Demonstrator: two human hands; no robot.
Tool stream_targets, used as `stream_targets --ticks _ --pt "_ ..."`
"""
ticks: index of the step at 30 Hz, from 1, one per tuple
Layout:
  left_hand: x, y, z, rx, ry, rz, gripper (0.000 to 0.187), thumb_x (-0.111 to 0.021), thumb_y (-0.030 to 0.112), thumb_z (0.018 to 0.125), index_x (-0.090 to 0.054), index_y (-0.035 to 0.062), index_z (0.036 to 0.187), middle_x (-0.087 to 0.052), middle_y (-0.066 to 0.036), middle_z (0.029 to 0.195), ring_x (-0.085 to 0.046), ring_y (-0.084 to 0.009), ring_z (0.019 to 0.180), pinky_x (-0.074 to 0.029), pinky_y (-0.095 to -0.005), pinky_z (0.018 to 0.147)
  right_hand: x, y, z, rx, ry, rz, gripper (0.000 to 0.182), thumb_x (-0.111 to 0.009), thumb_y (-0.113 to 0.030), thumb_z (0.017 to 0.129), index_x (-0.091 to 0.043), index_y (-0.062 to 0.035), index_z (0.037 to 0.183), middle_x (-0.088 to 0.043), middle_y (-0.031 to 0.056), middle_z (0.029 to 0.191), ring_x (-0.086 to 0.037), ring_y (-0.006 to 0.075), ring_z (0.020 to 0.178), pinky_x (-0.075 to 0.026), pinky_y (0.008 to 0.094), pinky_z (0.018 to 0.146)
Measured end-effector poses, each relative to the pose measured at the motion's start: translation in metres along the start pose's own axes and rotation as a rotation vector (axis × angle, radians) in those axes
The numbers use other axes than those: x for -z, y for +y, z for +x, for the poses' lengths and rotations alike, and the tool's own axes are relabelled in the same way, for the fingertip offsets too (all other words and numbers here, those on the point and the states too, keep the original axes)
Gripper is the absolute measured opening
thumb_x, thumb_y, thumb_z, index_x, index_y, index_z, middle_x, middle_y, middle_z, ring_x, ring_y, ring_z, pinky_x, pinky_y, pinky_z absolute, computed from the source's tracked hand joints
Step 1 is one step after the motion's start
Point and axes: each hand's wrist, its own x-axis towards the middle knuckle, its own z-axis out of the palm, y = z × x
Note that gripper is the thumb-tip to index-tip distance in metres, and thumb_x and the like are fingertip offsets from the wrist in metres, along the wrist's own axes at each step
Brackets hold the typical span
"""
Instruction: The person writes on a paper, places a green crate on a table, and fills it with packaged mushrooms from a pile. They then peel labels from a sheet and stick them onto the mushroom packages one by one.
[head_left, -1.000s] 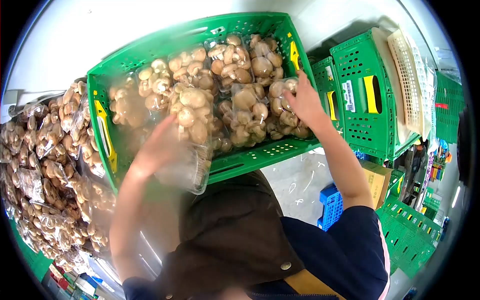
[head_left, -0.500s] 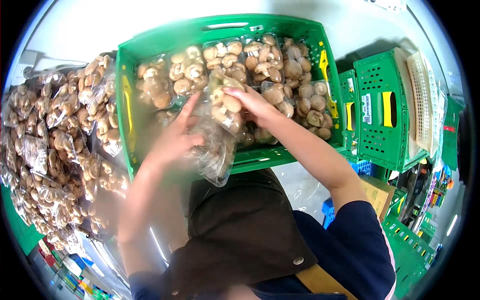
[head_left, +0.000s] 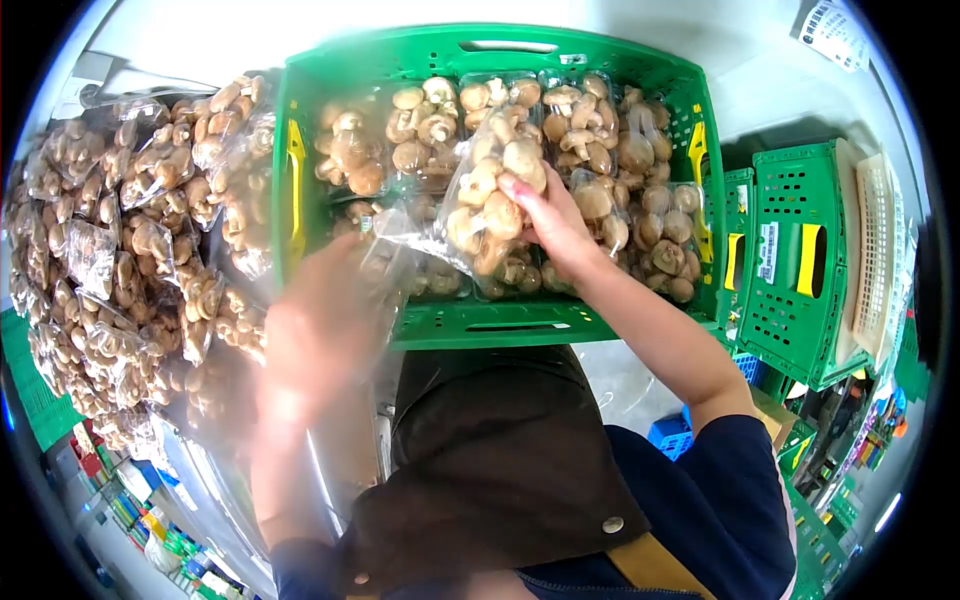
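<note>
My right hand (head_left: 555, 225) grips a clear bag of mushrooms (head_left: 490, 195) over the middle of the green crate (head_left: 480, 325). The bag's loose plastic end (head_left: 405, 235) stretches left toward my left hand (head_left: 325, 310), which is smeared by blur at the crate's front left corner. Its fingers cannot be made out. Under and around the bag, packed mushroom bags (head_left: 425, 130) lie in rows in the crate.
A big heap of bagged mushrooms (head_left: 130, 270) lies left of the crate. On the right stand green crates (head_left: 795, 260) with yellow handles and a cream basket (head_left: 880, 250). A blue crate (head_left: 670, 436) sits lower right.
The bag in my right hand has risen and tilted, and its loose end now spreads left. My left hand has moved left and down, away from the bag's body. The whole view has shifted slightly.
</note>
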Motion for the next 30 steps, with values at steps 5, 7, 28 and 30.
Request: stream_targets --ticks 5,7,28,30 --pt "-0.010 0.021 0.002 0.183 0.006 0.084 0.059 -0.060 0.002 0.068 -0.052 0.0059 0.126 -0.054 -0.019 0.120 -0.061 -0.0383 0.100 -0.052 -0.0399 0.084 -0.009 -0.009 0.000 -0.213 -0.175 0.129 0.074 -0.062 -0.047 0.085 -0.035 -0.0018 0.138 -0.054 0.0146 0.127 -0.057 0.0245 0.111 -0.049 0.0366 0.090" --pt "-0.017 0.022 0.000 0.153 0.019 0.145 0.058 -0.061 0.002 0.067 -0.053 0.0069 0.125 -0.053 -0.019 0.120 -0.060 -0.0382 0.098 -0.052 -0.0410 0.082 -0.009 -0.012 -0.001 -0.310 -0.259 0.243 0.065 -0.057 -0.044 0.089 -0.039 -0.0041 0.137 -0.055 0.0116 0.126 -0.059 0.0237 0.110 -0.049 0.0383 0.091" --pt "-0.089 -0.043 0.011 0.244 -0.059 0.136 0.058 -0.068 0.021 0.084 -0.045 0.0065 0.136 -0.048 -0.024 0.133 -0.058 -0.0334 0.113 -0.051 -0.0402 0.091 -0.001 0.031 -0.005 0.020 0.052 -0.214 0.098 -0.079 -0.041 0.071 -0.028 0.0042 0.141 -0.045 0.0219 0.133 -0.047 0.0298 0.123 -0.036 0.0372 0.105" --pt "-0.064 -0.015 0.005 0.448 -0.112 -0.304 0.054 -0.065 0.016 0.087 -0.045 0.0010 0.135 -0.055 -0.021 0.126 -0.060 -0.0275 0.108 -0.050 -0.0365 0.091 -0.001 0.035 -0.005 0.079 0.158 -0.247 0.097 -0.078 -0.040 0.072 -0.028 0.0045 0.141 -0.043 0.0226 0.134 -0.046 0.0302 0.124 -0.035 0.0371 0.106"
